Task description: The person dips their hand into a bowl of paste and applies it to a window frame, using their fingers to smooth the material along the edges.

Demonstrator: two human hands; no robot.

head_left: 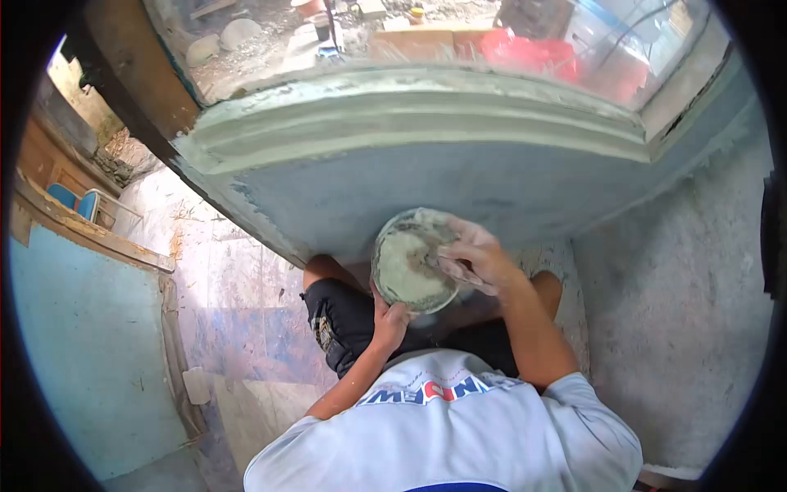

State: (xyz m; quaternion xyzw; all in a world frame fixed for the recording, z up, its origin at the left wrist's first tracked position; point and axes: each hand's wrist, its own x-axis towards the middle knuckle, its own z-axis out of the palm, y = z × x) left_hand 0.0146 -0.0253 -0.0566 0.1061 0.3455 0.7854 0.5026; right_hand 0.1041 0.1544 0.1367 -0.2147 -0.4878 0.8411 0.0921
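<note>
A round tub (pixel 381 289) of pale greenish paste (pixel 410 266) sits over my lap, its rim and inner wall smeared with the mix. My left hand (pixel 391 321) grips its near left edge, thumb by the rim. Over the tub's right side is my right hand (pixel 475 256), its fingers curled together and coated with paste. Whatever those fingers may hold is hidden. A darker hollow shows in the paste beside the fingertips.
Directly ahead stands a grey-blue wall (pixel 352 193) under a pale green window sill (pixel 410 123). Glass above shows rubble and a red plastic bag (pixel 529 51) outside. Left are a doorway, a stained tiled floor (pixel 246 328) and a light-blue panel (pixel 90 353). A grey wall (pixel 672 303) closes the right.
</note>
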